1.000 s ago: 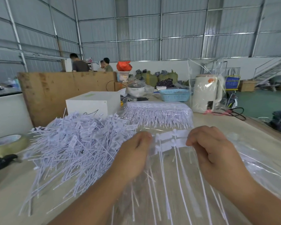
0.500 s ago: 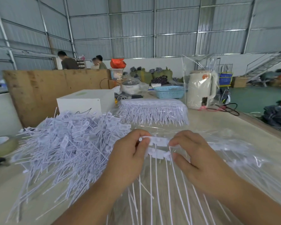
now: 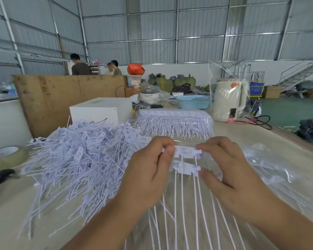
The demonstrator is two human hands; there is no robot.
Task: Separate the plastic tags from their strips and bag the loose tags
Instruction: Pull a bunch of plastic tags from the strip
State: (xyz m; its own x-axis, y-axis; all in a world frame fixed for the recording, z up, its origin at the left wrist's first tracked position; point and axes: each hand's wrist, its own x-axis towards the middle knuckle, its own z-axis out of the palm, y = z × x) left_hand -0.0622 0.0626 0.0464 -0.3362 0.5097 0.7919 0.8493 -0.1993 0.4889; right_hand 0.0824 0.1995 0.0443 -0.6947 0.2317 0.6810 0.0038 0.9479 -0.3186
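Note:
Two short white strips of plastic tags are held between both hands above the table, their long thin tails hanging toward me. My left hand pinches their left ends with thumb and fingers. My right hand pinches the right ends. A large heap of loose white tags lies on the table to the left. A clear plastic bag is spread flat under and to the right of my hands. A wrapped bundle of unseparated tag strips lies just beyond.
A white box stands behind the heap, with a plywood board behind it. A tape roll and a black tool sit at the left edge. A bagged white kettle, blue basket and cable are farther back.
My hands have moved closer together along the strips, and the exposed stretch of strip between them is shorter. The view has tilted slightly.

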